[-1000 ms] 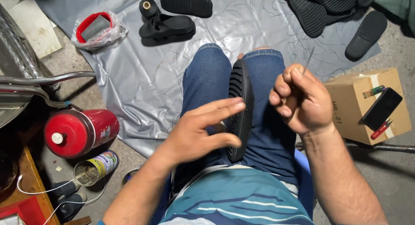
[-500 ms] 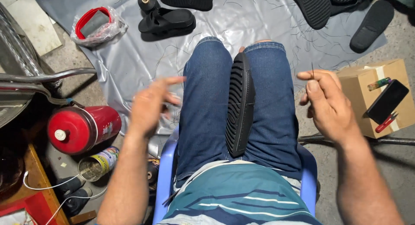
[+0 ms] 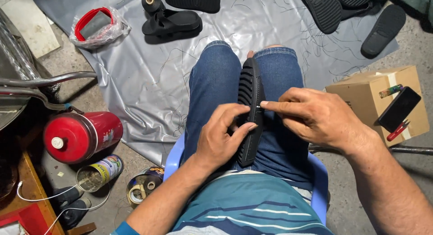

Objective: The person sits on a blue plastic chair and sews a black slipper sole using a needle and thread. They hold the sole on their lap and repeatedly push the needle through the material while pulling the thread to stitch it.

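A black ribbed sandal sole (image 3: 251, 88) stands on its edge between my knees, which are in blue jeans. My left hand (image 3: 222, 135) grips the sole's near half, thumb across the edge and fingers behind it. My right hand (image 3: 315, 116) reaches in from the right. Its pinched thumb and forefinger press something small and thin against the sole's rim, close to my left fingertips. What the fingers pinch is too small to make out.
A grey plastic sheet (image 3: 149, 77) covers the floor ahead, with black sandals (image 3: 171, 23) and loose soles (image 3: 383, 29) on it. A red jug (image 3: 81, 136) and open tins (image 3: 97, 172) lie at the left. A cardboard box (image 3: 376, 104) with a phone stands at the right.
Both hands were apart and off the sole half a second ago. They have since closed in: the left hand has gripped the sole again and the right fingertips have come to its rim.
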